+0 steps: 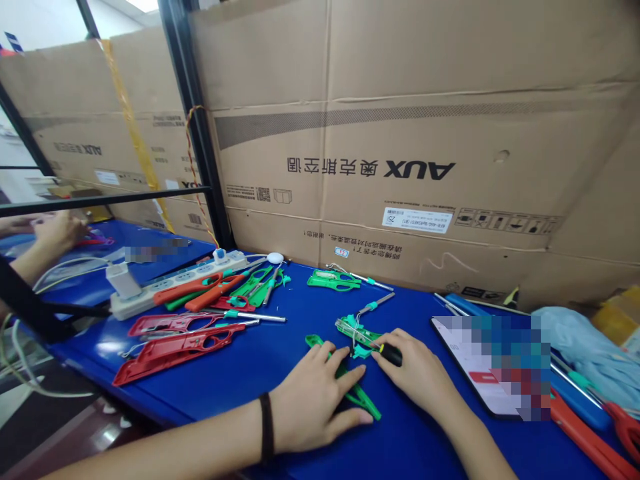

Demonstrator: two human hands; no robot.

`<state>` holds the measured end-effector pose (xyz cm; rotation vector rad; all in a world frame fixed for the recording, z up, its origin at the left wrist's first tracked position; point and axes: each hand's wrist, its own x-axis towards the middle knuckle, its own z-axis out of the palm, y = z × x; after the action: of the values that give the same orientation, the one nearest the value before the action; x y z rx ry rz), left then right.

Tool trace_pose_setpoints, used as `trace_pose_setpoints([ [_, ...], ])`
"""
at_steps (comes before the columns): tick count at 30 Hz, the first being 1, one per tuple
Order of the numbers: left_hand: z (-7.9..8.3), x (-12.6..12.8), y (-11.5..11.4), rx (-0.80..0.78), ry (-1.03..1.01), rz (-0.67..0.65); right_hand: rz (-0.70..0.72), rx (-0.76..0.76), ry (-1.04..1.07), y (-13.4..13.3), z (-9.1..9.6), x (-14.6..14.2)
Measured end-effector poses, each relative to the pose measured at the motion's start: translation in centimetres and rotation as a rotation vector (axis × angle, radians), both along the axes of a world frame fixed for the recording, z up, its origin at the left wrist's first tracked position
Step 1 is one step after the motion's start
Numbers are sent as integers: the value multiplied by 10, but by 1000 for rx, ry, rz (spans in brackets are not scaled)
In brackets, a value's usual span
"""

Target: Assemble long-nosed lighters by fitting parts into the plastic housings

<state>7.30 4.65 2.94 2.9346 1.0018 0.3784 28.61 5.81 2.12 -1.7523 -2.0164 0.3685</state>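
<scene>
My left hand (315, 393) lies flat on the blue table (280, 360), fingers spread, pressing down a green plastic handle piece (363, 400). My right hand (417, 373) is closed around a screwdriver with a black and yellow handle (390, 353), its tip pointing left at a green handle part with white wire (357, 331). A black band sits on my left wrist.
Red handle shells (175, 343), green pieces (334, 280) and metal rods lie at the left and middle. A white power strip (175, 283) is behind them. A phone (493, 367) lies at the right, with a blue cloth (590, 353). Cardboard boxes (425, 153) wall the back. Another person's hand (55, 233) works far left.
</scene>
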Motion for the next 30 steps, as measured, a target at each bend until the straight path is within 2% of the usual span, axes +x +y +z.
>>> trace_pose_setpoints([
  [3,31,-1,26,-149,66,-17,45,-9,124,1,-2,4],
  [5,52,0,55,-210,57,97,73,-28,189,2,-3,7],
  [7,62,7,86,-216,11,215,74,-34,211,2,-3,7],
  [9,59,20,111,-243,-1,243,67,-33,229,2,-3,7],
  [11,47,34,127,-349,27,210,65,-35,244,1,-3,6],
  [14,26,50,141,-489,51,163,70,-51,267,1,-4,5],
  [16,19,54,145,-544,33,151,83,-68,285,1,-4,4],
  [18,19,51,146,-586,-3,131,96,-83,300,1,-4,4],
  [22,32,36,150,-660,-80,54,94,-94,311,-1,-1,5],
  [25,38,19,156,-680,-115,49,95,-102,322,-1,0,6],
  [30,25,4,163,-568,-156,95,136,-158,352,-4,2,9],
])
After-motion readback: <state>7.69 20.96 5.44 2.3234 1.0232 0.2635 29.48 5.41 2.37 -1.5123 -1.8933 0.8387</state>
